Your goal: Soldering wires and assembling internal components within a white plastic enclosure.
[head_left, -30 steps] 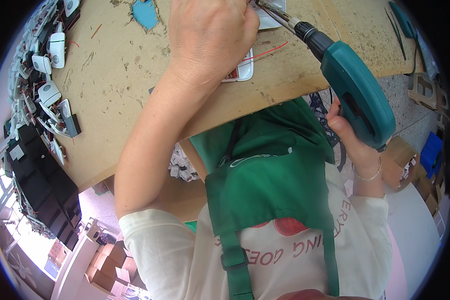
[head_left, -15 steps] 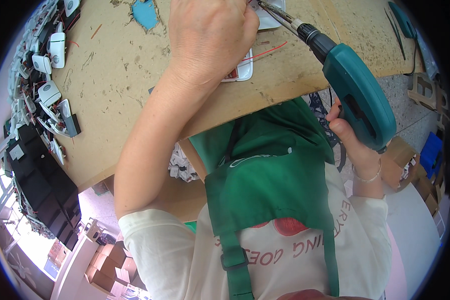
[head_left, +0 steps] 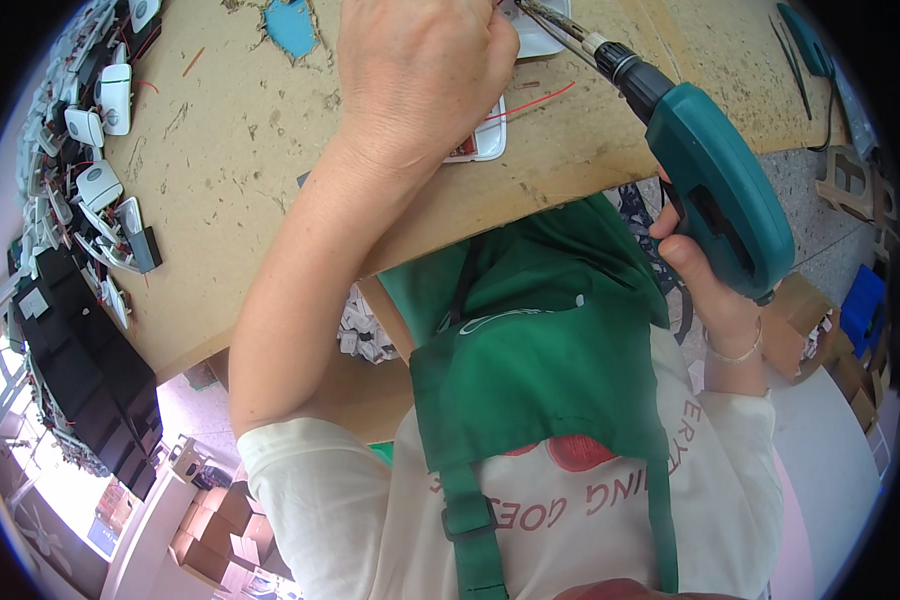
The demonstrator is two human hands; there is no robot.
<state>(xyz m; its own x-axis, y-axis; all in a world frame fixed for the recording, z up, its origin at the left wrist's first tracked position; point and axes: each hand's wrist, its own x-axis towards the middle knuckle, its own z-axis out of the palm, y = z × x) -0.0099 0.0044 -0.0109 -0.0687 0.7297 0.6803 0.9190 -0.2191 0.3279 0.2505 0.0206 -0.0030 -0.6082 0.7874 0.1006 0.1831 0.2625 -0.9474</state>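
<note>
My right hand (head_left: 708,285) is wrapped round the handle of a teal soldering gun (head_left: 725,190). The gun's metal tip points up and left, ending beside the fingers of my left hand (head_left: 415,75). That hand is curled closed over the worktable; its back hides the fingertips and whatever they hold. Partly under it lies a white plastic housing (head_left: 492,148) with a red part inside, and a thin red wire (head_left: 545,98) sticks out to the right. Behind the gun's tip, at the top edge, sits another white plastic piece (head_left: 540,45).
Several white housings (head_left: 115,100) with wires are heaped along the table's left side, next to black boxes (head_left: 80,340). The brown table cover (head_left: 230,200) has a torn hole showing blue (head_left: 290,28). At the far right is another teal tool (head_left: 805,40); cardboard boxes (head_left: 800,320) stand lower down.
The soldering gun and my right-hand fingers have shifted very slightly. My left hand has stayed in place.
</note>
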